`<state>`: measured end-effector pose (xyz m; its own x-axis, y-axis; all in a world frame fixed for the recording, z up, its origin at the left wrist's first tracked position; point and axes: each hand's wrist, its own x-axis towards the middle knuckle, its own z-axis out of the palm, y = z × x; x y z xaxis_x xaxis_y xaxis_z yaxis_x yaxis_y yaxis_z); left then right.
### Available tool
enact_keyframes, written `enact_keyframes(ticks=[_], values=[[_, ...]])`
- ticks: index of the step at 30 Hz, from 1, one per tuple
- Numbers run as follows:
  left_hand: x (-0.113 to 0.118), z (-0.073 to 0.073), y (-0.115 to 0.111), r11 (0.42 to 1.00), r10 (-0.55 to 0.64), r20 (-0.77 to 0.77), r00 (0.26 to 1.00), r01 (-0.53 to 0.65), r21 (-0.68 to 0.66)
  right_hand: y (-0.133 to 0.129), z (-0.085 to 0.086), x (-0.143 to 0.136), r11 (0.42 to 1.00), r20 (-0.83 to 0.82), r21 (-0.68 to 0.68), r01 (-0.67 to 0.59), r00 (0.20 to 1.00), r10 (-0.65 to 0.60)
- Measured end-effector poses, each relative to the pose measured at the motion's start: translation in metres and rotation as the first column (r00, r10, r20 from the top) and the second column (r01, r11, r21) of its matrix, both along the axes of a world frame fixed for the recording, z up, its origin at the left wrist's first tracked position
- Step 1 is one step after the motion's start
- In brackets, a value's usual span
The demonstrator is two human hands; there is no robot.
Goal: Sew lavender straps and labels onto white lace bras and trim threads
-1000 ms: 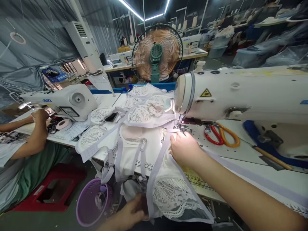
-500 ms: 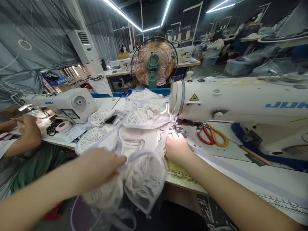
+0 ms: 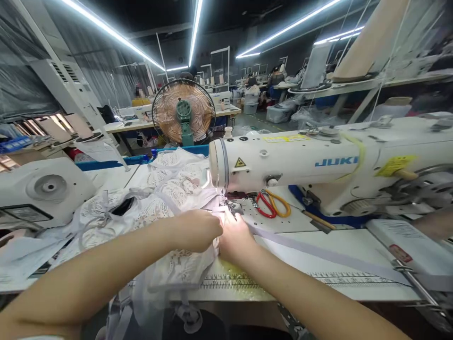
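My left hand is closed, its fingertips pinching the edge of a white lace bra just left of my right hand. My right hand is bent in front of the needle area, with thumb and fingers closed on a lilac elastic band at the bra's edge. That elastic band runs off to the right across the table. Right above my fingertips stands the head of a white sewing machine, its lamp lighting the cloth. Several more lace bras lie heaped to the left. The exact grip is partly hidden.
Scissors with red and orange handles lie on the machine bed. A wooden-handled tool is further right. Printed measuring tape lines the front edge. A second sewing machine is at left, and a fan stands behind the table.
My left hand has moved right, from over the hanging bra to beside my right hand. The bra has come up onto the table edge. The view has swung right.
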<state>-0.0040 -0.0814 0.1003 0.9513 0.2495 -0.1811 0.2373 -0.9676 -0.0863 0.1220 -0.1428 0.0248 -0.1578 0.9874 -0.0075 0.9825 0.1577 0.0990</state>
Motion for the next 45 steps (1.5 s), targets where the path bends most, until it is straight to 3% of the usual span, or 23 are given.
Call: enact_keyframes(ticks=[2, 5, 8, 13, 21, 30, 39, 45], values=[[0.011, -0.027, 0.018, 0.991, -0.119, 0.126, 0.985, 0.126, -0.05, -0.001, -0.001, 0.001, 1.0, 0.015, 0.007, -0.013, 1.0, 0.013], [0.019, -0.056, 0.04, 0.978, -0.179, 0.283, 0.942, 0.201, -0.049, -0.001, -0.005, 0.003, 1.0, 0.045, -0.004, 0.008, 0.999, -0.008], [0.014, -0.075, 0.049, 0.988, -0.137, 0.366, 0.921, 0.153, -0.016, -0.002, -0.012, 0.006, 1.0, 0.05, 0.014, 0.028, 0.998, -0.029], [0.011, -0.09, 0.042, 1.0, -0.013, 0.394, 0.919, 0.011, 0.008, -0.008, -0.021, 0.016, 0.98, -0.017, 0.197, 0.027, 1.0, -0.024], [0.019, -0.091, 0.038, 0.995, 0.092, 0.373, 0.923, -0.095, -0.011, -0.021, -0.025, 0.029, 0.922, -0.097, 0.388, -0.009, 0.994, 0.051], [0.027, -0.089, 0.06, 0.996, -0.025, 0.378, 0.925, 0.057, -0.075, -0.019, -0.024, 0.032, 0.902, -0.16, 0.43, 0.017, 0.985, 0.058], [0.024, -0.082, 0.067, 0.988, 0.05, 0.331, 0.942, 0.001, -0.151, -0.017, -0.023, 0.033, 0.895, -0.169, 0.445, 0.005, 0.982, 0.079], [0.024, -0.082, 0.074, 0.987, 0.017, 0.32, 0.947, 0.036, -0.159, -0.016, -0.023, 0.033, 0.882, -0.166, 0.47, 0.013, 0.983, 0.074]])
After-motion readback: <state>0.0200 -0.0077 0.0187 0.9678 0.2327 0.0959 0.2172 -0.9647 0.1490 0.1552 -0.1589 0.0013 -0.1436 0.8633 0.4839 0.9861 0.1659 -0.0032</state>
